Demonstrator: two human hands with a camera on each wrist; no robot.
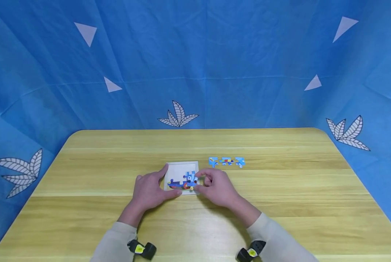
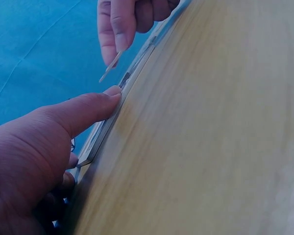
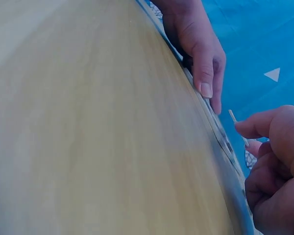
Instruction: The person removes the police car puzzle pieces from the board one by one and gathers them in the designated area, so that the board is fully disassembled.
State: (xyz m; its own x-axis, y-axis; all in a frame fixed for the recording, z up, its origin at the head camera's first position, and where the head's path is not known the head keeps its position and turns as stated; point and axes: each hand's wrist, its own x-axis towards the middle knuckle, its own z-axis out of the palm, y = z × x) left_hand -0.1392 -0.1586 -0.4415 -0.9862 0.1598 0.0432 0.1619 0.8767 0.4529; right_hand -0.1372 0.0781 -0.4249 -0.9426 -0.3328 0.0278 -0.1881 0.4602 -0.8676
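Observation:
A white-framed puzzle tray [image 1: 182, 163] lies flat, its lower part filled with joined pieces picturing a blue vehicle. My left hand [image 1: 151, 189] grips the tray at its left side, the thumb on the front edge and a finger at the far left corner. Between thumb and forefinger, my right hand [image 1: 219, 186] pinches a puzzle piece [image 3: 232, 116] over the tray's right part. In the left wrist view the thin piece [image 2: 107, 72] is tilted and held just above the tray's surface. The right hand's other fingers are curled in.
Behind and right of the tray, three loose puzzle pieces [image 1: 227, 160] lie in a row on the wooden table [image 1: 280, 189]. A blue cloth [image 1: 235, 65] with white triangles and leaf prints hangs beyond the table's far edge.

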